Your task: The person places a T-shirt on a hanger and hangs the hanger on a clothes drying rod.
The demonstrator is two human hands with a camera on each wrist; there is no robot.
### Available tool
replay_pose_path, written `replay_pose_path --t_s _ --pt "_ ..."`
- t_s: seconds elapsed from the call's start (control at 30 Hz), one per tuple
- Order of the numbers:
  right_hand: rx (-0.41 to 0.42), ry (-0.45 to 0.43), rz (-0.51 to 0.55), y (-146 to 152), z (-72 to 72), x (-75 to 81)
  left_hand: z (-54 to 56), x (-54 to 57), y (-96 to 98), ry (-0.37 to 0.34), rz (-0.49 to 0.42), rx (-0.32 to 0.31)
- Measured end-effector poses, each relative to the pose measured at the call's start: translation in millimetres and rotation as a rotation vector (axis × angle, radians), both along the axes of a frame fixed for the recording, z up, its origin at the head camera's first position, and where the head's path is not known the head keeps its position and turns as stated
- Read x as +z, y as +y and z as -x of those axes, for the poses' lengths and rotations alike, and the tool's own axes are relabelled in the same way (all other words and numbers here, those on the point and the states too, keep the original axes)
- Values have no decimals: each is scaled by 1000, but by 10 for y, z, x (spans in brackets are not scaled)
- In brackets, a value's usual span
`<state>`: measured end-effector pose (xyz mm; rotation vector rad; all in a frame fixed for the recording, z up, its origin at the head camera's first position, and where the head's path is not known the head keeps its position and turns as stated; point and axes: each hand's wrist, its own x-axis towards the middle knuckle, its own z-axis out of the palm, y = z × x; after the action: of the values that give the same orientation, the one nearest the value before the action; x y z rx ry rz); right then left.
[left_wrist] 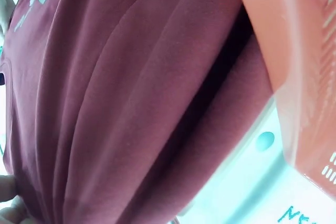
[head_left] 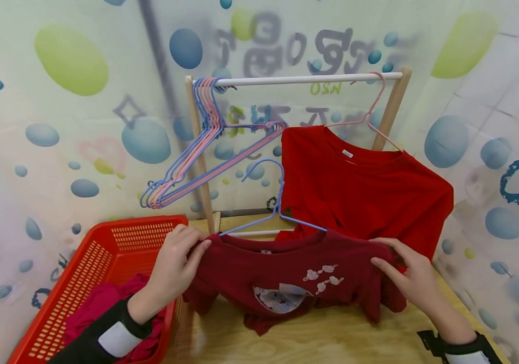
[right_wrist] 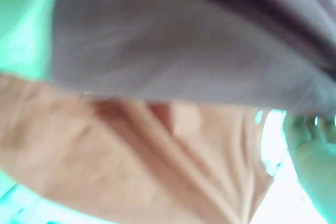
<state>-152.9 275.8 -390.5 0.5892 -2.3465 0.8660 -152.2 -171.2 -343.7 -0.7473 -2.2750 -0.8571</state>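
Observation:
A dark red T-shirt (head_left: 236,263) with a white print on its front hangs from a blue hanger (head_left: 279,202), whose hook stands up free above the neckline. My left hand (head_left: 175,260) pinches the shirt at one shoulder, thumb towards me. At the opposite shoulder my right hand (head_left: 409,275) grips the cloth between thumb and fingers. Folds of the shirt (left_wrist: 121,87) fill most of the left wrist view, with fingertips (left_wrist: 8,188) at its lower left edge. The right wrist view is blurred, the shirt's cloth (right_wrist: 157,40) crossing its upper half.
Behind the shirt stands a wooden rack with a white rail (head_left: 296,80). Several blue and pink hangers (head_left: 209,116) bunch at its left end; a bright red shirt (head_left: 369,192) hangs on a pink hanger at the right. A red basket (head_left: 91,247) holding crimson cloth (head_left: 100,303) stands left on the wooden table (head_left: 214,338).

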Motion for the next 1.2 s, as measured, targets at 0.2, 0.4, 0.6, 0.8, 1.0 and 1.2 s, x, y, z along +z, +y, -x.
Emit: replay_pose_path --t_s 0.2,0.4,0.6,0.8,1.0,1.2 --pt "-1 30 -8 204 -32 -64 17 -14 -49 4 -35 10" --pt "-10 32 -24 305 -23 -154 -6 -28 -59 21 -35 5" --pt "-15 -78 -48 238 -76 -69 -34 -25 -27 18 -17 -2" --pt "71 -94 -120 -92 -173 241 -64 -36 56 37 4 -7" --pt "192 93 -125 -358 -135 252 -49 -32 122 57 20 -11" --pt "141 137 -121 -389 -161 242 -38 1 114 9 26 0"
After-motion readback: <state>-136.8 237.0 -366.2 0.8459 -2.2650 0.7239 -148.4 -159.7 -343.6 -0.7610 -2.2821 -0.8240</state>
